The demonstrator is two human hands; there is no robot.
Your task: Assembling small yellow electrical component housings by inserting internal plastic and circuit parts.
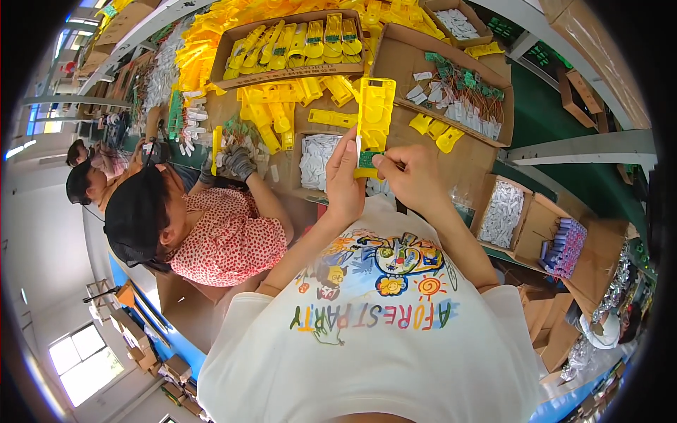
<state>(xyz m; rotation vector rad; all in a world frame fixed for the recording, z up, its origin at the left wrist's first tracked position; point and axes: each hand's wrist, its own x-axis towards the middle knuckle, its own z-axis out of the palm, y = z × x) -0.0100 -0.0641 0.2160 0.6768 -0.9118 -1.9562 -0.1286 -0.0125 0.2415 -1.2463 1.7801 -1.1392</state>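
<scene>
My left hand [343,185] is closed around the lower left side of a long yellow plastic housing [376,113], held upright in front of my chest. A small green circuit board [369,160] lies in the housing's lower end. My right hand [417,178] pinches at the board's right edge with thumb and forefinger. A small dark thing shows between its curled fingers, too little to name. Beneath my left hand is a cardboard box of small white parts [315,161]. Several yellow pieces [444,138] lie on the cardboard-covered table right of the housing.
A box of yellow housings [218,65] stands ahead, before a large yellow heap. Right of it, a cardboard tray [502,95] holds wired green boards and white parts. More white parts [502,213] and purple cylinders [564,247] sit right. A gloved co-worker [218,233] works close at left.
</scene>
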